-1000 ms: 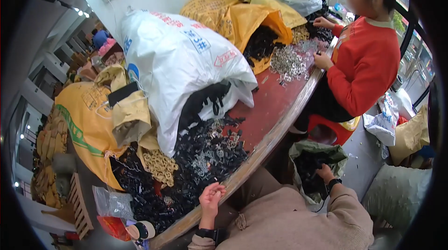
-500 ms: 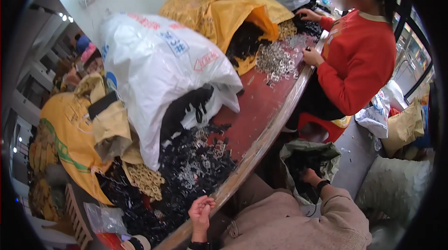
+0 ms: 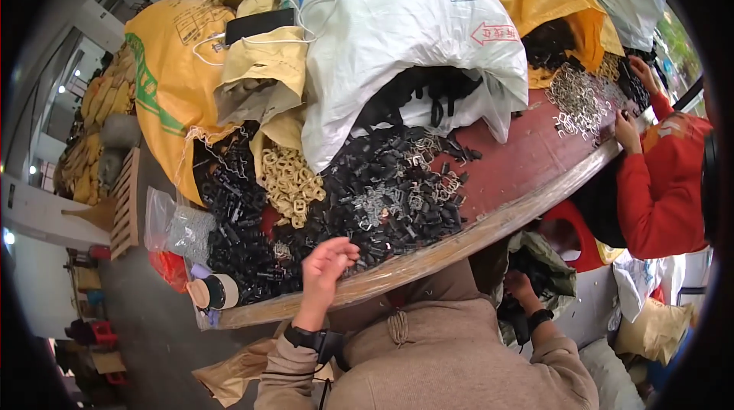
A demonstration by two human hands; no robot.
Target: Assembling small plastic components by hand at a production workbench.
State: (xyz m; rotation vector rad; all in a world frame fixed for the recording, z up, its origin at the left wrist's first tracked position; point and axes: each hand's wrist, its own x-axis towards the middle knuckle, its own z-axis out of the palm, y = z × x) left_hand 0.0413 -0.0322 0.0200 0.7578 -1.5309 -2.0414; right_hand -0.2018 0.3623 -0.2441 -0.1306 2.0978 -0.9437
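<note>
Green sack (image 3: 564, 274), right hand (image 3: 521, 287) inside, grip obscured, left hand (image 3: 324, 268) loosely curled, hold unclear

Grey flr (image 3: 153, 310) on lt, more at rt past the worktable (image 3: 512, 154): red top, wooden edge strip (image 3: 428, 254), line bowed by lens. Slatted wooden pallet (image 3: 125, 207) nr table's lt end. Red plastic stool (image 3: 589, 245) at rt, by the table. Pale wall (image 3: 37, 268) far lt, small bright lamp (image 3: 9, 237) there. Window (image 3: 677, 37) upper rt, blurry greenery thru it.
</note>
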